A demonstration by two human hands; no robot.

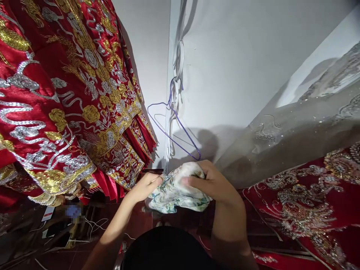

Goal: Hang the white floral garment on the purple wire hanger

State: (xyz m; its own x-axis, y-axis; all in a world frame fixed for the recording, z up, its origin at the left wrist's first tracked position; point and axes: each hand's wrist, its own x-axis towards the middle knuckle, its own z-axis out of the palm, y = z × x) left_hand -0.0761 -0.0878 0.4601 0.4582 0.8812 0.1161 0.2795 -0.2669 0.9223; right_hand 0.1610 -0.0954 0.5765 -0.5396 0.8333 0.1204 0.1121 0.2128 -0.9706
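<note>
A bunched cloth (180, 189), white with green and grey swirls, is held up in front of me between both hands. My left hand (147, 186) grips its left side, thumb laid over the fabric. At the upper right of the bundle, my right hand (209, 182) is closed on it, with the thumb across the front and the other fingers hidden behind. What kind of cloth item it is cannot be made out. Above it, a purple wire hanger (184, 131) hangs bare from a white ring chain (178, 62) on the wall.
Red garments (92, 82) with gold and silver embroidery hang at the left. To the right are a sheer beaded fabric (270, 131) and a red beaded dress (303, 210). White cables (92, 225) trail at the lower left above the dark red floor.
</note>
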